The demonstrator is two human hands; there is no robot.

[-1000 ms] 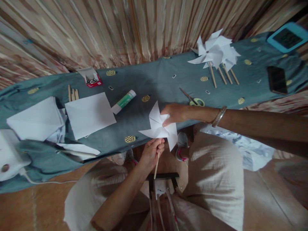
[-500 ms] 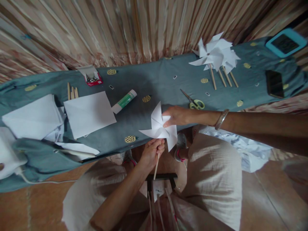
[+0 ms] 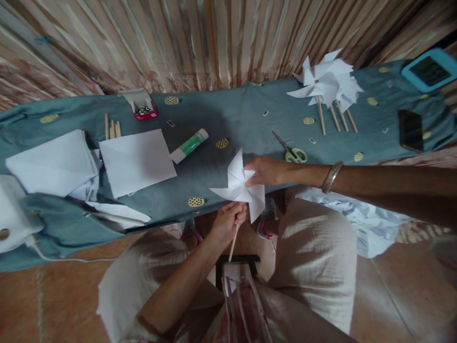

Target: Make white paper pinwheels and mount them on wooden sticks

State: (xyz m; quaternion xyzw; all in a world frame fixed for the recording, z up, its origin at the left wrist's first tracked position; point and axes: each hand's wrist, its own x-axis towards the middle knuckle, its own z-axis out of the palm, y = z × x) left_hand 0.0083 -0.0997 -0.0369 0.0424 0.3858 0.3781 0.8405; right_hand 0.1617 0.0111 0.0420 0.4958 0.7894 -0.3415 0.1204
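Observation:
A white paper pinwheel (image 3: 238, 183) is held up at the front edge of the cloth-covered table. My left hand (image 3: 228, 221) is wrapped round its thin wooden stick (image 3: 233, 243), just below the paper blades. From the right, my right hand (image 3: 264, 171) is closed on the pinwheel, with the thumb near its middle; the other fingertips are hidden behind the paper. Beyond my right hand lie scissors (image 3: 294, 155) with green handles. A glue stick (image 3: 191, 145) lies to the left of the pinwheel.
Several finished pinwheels (image 3: 326, 78) lie at the back right, near a phone (image 3: 410, 129) and a blue-framed device (image 3: 430, 70). White paper sheets (image 3: 137, 162), wooden sticks (image 3: 112, 127) and a red box of metal pins (image 3: 144, 110) are on the left. Crumpled paper (image 3: 364, 219) is below right.
The camera view has shifted slightly. Both hands keep the same hold on the pinwheel and its stick; nothing has been let go.

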